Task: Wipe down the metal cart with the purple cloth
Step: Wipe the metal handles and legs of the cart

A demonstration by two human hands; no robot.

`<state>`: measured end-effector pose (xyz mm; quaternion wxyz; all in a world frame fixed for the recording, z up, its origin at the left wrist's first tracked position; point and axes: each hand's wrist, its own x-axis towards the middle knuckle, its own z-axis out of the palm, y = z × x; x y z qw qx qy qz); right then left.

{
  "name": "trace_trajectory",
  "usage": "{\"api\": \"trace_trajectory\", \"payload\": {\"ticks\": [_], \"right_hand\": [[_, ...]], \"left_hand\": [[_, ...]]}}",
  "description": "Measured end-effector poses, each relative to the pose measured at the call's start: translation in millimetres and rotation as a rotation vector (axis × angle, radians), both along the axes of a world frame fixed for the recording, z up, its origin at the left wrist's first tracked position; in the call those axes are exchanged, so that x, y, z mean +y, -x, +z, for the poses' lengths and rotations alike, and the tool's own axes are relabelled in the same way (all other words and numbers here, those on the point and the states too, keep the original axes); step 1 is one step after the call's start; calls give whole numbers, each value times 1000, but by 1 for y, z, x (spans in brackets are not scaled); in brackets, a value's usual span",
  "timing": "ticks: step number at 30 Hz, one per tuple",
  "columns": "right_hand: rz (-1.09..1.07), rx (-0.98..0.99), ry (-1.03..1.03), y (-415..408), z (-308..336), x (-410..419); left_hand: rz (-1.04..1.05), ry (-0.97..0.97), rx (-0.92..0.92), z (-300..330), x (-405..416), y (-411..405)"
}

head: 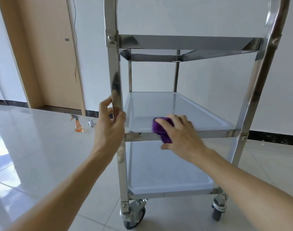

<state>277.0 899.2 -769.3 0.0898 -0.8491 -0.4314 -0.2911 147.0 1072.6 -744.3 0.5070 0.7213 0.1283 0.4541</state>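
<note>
Nearby, orange spray bottle [78, 126] on floor [42, 155] left of cart [179, 42].

No text, brand, number or sign can be read anywhere here (the orange spray bottle [78, 126] on the floor shows no legible label, and the small dark plate [67, 39] on the door is too small to read)
</note>
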Motion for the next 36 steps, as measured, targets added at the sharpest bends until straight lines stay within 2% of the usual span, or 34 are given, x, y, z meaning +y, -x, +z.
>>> {"api": "trace_trajectory", "payload": {"ticks": [3,7,11,15,18,28,31,36], "right_hand": [[73,-61,39,17,-3,36],[144,-62,91,2,4,14],[24,-55,92,-29,5,-55],[-107,-35,-44,-43,-3,-95],[-100,-54,-94,-34,-9,-69],[116,-121,-26,39,-12,74],[126,-174,-7,36,-12,73],[91,-271,61,7,-10,22]], "left_hand": [[5,3,-22,-1,1,-2],[-14,-6,-35,-4,3,-3],[-57,-20,-44,-5,8,-2],[-83,-32,-53,-6,10,-2],[-81,-36,-27,-6,12,-2],[5,-78,-17,-8,10,-3],[13,-94,-30,-9,10,-2],[-24,-155,-37,-12,12,0]]}}
